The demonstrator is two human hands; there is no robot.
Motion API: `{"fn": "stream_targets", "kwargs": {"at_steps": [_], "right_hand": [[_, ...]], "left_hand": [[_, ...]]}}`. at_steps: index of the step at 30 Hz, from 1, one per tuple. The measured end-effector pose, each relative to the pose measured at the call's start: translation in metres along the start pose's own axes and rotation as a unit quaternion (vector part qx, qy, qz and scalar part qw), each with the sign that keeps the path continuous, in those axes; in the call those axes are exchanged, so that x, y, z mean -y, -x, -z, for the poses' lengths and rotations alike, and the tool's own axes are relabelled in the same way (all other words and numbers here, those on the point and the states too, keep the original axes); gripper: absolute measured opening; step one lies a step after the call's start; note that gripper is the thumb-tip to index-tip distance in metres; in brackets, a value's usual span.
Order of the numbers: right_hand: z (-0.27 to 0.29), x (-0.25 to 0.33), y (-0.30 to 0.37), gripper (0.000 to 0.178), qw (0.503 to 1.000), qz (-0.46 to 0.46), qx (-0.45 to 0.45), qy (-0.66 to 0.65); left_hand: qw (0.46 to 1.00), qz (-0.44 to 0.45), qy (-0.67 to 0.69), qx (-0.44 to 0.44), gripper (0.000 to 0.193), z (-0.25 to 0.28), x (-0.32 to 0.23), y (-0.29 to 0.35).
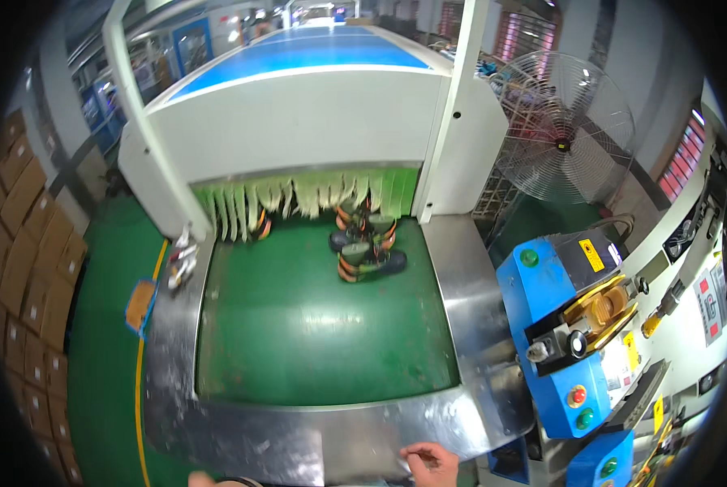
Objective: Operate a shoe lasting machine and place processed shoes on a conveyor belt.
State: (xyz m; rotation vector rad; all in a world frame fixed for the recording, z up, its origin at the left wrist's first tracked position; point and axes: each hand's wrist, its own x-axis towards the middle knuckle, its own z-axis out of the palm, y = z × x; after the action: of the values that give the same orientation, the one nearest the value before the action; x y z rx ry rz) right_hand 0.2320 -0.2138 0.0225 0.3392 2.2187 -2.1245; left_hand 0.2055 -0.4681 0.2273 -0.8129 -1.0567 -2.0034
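Observation:
My right hand (pixel 432 464) is low in the frame, over the near metal edge of the conveyor. Its fingers are curled together; whether anything small is between them is hidden. Only a sliver of my left hand (pixel 201 480) shows at the lower rim, its fingers out of sight. Several dark shoes (pixel 370 265) with orange and green parts sit on the green conveyor belt (pixel 323 341), well beyond both hands. Another shoe (pixel 263 225) stands farther left, partly under the green strip curtain (pixel 298 193). Neither hand touches a shoe.
A metal frame (pixel 250 442) borders the belt, with a crumpled white item (pixel 182 261) on its left side. A blue machine (pixel 550 341) with buttons and a large fan (pixel 564 130) stand right. Stacked cartons (pixel 27 268) and a blue-edged bin (pixel 140 306) are left.

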Motion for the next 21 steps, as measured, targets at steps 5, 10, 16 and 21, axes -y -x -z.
{"fn": "stream_targets", "kwargs": {"at_steps": [5, 10, 16, 21], "right_hand": [[0.026, 0.005, -0.107, 0.033, 0.993, 0.053, -0.021, 0.102], [-0.027, -0.033, -0.342, 0.080, 0.867, 0.237, 0.260, 0.353], [-0.043, -0.021, -0.537, 0.084, 0.822, 0.254, 0.200, 0.468], [-0.135, -0.069, -0.535, 0.071, 0.886, 0.087, 0.089, 0.447]], "left_hand": [[0.848, 0.333, -0.407, 0.061, 0.037, 0.116, 0.263, 0.037], [0.663, 0.273, -0.666, 0.207, 0.050, 0.370, 0.327, 0.171], [0.640, 0.291, -0.674, 0.229, 0.049, 0.396, 0.365, 0.177], [0.648, 0.296, -0.668, 0.216, 0.046, 0.416, 0.344, 0.190]]}}
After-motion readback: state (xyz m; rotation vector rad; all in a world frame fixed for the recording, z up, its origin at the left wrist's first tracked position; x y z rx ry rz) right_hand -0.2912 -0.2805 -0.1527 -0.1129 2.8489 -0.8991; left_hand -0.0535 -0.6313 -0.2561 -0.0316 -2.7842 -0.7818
